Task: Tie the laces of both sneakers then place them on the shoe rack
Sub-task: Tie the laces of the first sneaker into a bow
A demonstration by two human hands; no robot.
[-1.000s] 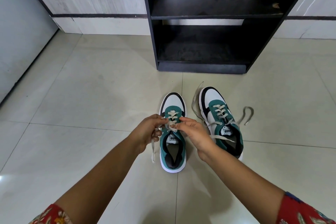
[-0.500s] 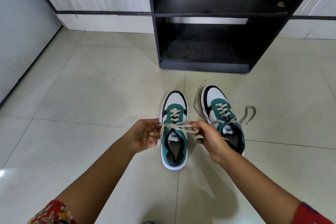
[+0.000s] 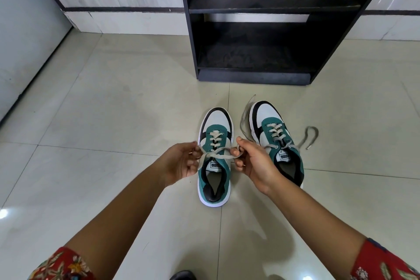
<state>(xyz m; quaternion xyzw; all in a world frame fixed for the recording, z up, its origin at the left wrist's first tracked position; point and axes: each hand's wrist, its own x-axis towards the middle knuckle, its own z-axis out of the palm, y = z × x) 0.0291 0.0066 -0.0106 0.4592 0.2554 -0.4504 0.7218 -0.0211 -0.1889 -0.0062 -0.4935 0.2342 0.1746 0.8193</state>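
Two green, white and black sneakers stand side by side on the tiled floor, toes pointing at the rack. Over the left sneaker [image 3: 215, 177] my left hand [image 3: 181, 163] and my right hand [image 3: 252, 161] each grip one end of its beige lace [image 3: 217, 154], which is crossed over the tongue and stretched between them. The right sneaker [image 3: 272, 134] stands untied, partly behind my right hand, and its loose lace [image 3: 310, 136] trails on the floor to the right. The black shoe rack [image 3: 254, 75] stands just beyond the sneakers with two bare shelves.
A pale wall panel [image 3: 27, 29] runs along the left. Behind the rack is a light wall with a dark stripe [image 3: 118, 9]. Glossy floor tiles [image 3: 102, 120] spread around the shoes. A dark object [image 3: 183, 275] peeks in at the bottom edge.
My hands have moved apart from the middle of the left sneaker, drawing its crossed lace out sideways. The right sneaker has stayed where it was.
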